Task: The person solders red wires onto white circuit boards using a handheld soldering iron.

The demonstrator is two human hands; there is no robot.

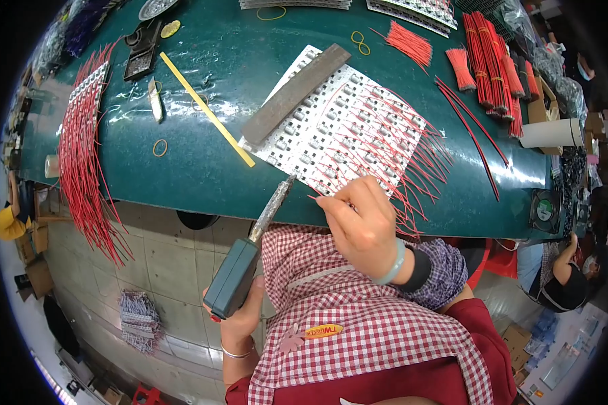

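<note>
My left hand (246,312) is wrapped round the handle of a soldering gun (233,278) with a dark green body. The gun's silvery tip points up to the near edge of a white circuit board panel (296,150). By that same edge my right hand (366,226) is closed, thumb and forefinger pinching a thin red wire (312,197) whose end sticks out to the left. Rows of small metal parts cover the panel, and many red wires (427,156) fan out from its right half. A flat dark bar (297,93) lies across the panel's left side.
On the green table (182,162), a wired panel (81,128) hangs over the left front edge. A yellow strip (206,108), a white-handled blade (155,101) and a black tray (140,54) lie left of centre. Red wire bundles (483,64) and a white cylinder (550,133) occupy the right.
</note>
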